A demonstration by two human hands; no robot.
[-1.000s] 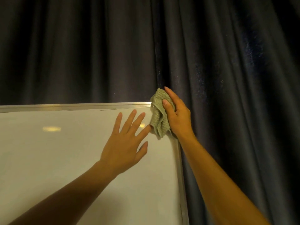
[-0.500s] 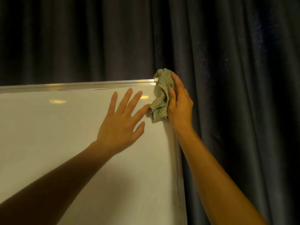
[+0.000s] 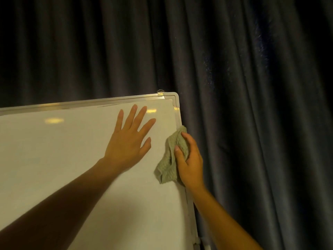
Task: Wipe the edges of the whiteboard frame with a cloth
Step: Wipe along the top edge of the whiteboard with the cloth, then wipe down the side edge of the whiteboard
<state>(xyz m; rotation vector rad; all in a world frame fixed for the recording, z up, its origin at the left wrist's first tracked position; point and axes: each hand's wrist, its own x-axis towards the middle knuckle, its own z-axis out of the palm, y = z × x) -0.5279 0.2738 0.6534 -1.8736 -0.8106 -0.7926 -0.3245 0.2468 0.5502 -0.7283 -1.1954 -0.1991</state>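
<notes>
The right hand (image 3: 190, 159), fingers gripping the cloth (image 3: 171, 159), is sliding down the frame's right edge (image 3: 188, 204) from the now-uncovered corner (image 3: 175, 100) at 12 o'clock, suggesting the top is done, while the left hand (image 3: 129, 139) is bracing the whiteboard (image 3: 54, 159) with fingers spread wide.

Single head-worn wide-angle view, looking forward and slightly up at close range onto the whiteboard (image 3: 54, 159), its top right corner (image 3: 175, 98) near centre; dark curtain (image 3: 252, 87) filling twelve through four o'clock; no second view
</notes>
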